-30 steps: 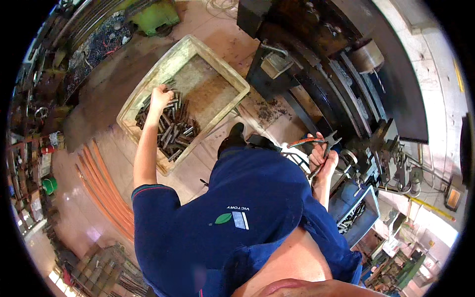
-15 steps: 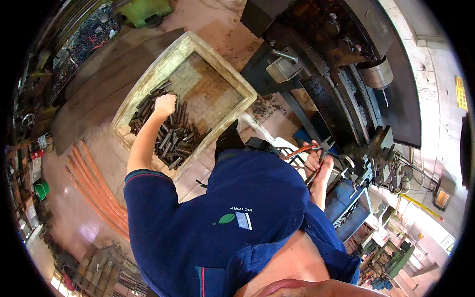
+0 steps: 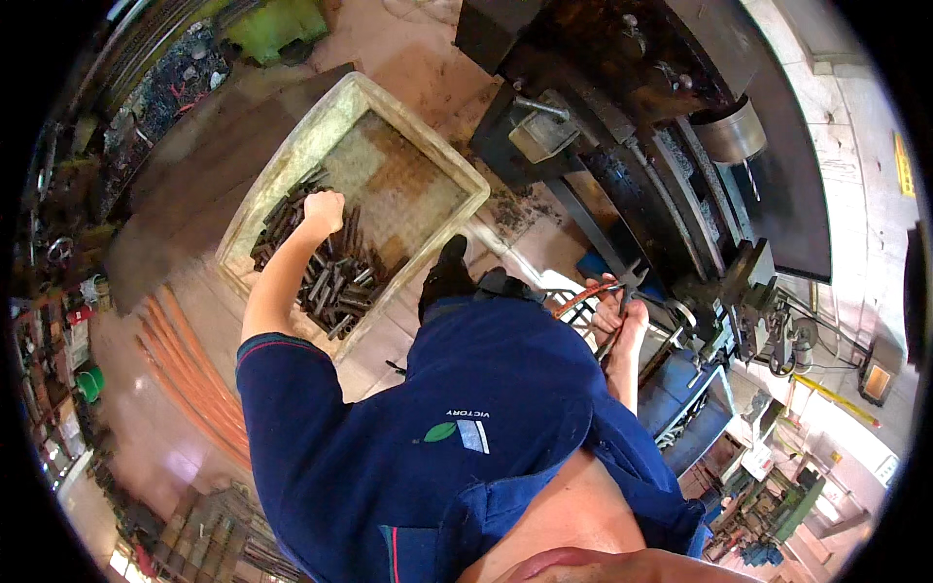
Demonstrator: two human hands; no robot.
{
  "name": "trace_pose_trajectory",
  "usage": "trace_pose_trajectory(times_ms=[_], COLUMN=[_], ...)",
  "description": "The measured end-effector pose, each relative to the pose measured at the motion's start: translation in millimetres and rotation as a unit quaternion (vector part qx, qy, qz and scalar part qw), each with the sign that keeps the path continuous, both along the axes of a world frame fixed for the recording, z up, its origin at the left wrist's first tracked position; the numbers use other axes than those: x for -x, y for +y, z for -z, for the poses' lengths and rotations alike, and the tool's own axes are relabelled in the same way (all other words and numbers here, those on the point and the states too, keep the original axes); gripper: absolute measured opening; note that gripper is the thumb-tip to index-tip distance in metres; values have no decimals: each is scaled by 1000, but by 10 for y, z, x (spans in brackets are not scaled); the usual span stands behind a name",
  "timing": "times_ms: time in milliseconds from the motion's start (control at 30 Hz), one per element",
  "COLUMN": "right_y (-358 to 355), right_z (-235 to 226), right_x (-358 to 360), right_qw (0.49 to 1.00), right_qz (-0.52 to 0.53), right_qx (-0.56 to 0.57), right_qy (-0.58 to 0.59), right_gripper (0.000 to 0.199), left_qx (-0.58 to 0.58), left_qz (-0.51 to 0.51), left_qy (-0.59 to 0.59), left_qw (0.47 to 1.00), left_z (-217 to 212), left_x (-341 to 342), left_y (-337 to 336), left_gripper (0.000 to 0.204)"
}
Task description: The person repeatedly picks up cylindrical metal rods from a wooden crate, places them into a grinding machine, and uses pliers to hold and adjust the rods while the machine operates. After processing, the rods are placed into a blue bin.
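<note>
Tray (image 3: pixel 398 170) taken as landmark; it is set slantwise on the floor. Short metal bars (image 3: pixel 338 282) are heaped inside it, toward its near left end, while its far right part is left bare. Bar axes are mixed: some are pointed away from the body, many are slanted from near left to far right.

Left hand (image 3: pixel 325 210) is placed over the far part of the heap, well inside the tray walls. Most bars are thus found below it and on its near side, with some beyond. Fingers are curled downward and hidden by the back of the hand; whether a bar is grasped cannot be told.

Right hand (image 3: pixel 619 319) is held outside the tray, to its right and well apart from it. Pliers (image 3: pixel 587 294) are gripped in it, handles spread, one handle pointed toward the tray. The left hand is clearly the nearer to the bars.

Also noted: long orange rods (image 3: pixel 190 374) are laid left of the tray; a dark machine (image 3: pixel 622 107) is stood to its right.
</note>
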State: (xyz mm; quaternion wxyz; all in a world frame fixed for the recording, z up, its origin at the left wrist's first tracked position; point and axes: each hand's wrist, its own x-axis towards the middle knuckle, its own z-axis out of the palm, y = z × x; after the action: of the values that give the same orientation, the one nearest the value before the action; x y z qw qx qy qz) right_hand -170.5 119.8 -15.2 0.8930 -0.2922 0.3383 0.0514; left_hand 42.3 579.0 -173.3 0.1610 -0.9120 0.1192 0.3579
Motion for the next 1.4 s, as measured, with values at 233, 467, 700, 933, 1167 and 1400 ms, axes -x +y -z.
trace_pose_trajectory(times_ms=[233, 467, 700, 933, 1167, 1400], right_y=[-66, 161, 161, 88, 171, 230], right_z=[-50, -579, -622, -805, -599, -374], right_x=[-53, -404, -297, -72, 7, -54], right_qw=[995, 951, 894, 880, 770, 789], right_qz=[-28, -186, -244, -235, -178, -164], right_qx=[17, 225, 362, 411, 610, 592], right_qy=[-96, -98, -103, -32, -68, -7], right_gripper=[44, 36, 24, 28, 29, 29], left_qx=[482, 769, 770, 743, 715, 698], left_qz=[-438, -409, -289, -179, -175, -178], left_qy=[6, 165, 276, 313, 349, 394], left_qw=[759, 463, 497, 564, 580, 571], left_z=[-687, -1866, -2159, -2186, -2220, -2076], left_x=[11, 189, 331, 460, 471, 308], left_y=[120, -1474, -2611, -2986, -3100, -3146], left_gripper=[19, 18, 20, 25, 24, 23])
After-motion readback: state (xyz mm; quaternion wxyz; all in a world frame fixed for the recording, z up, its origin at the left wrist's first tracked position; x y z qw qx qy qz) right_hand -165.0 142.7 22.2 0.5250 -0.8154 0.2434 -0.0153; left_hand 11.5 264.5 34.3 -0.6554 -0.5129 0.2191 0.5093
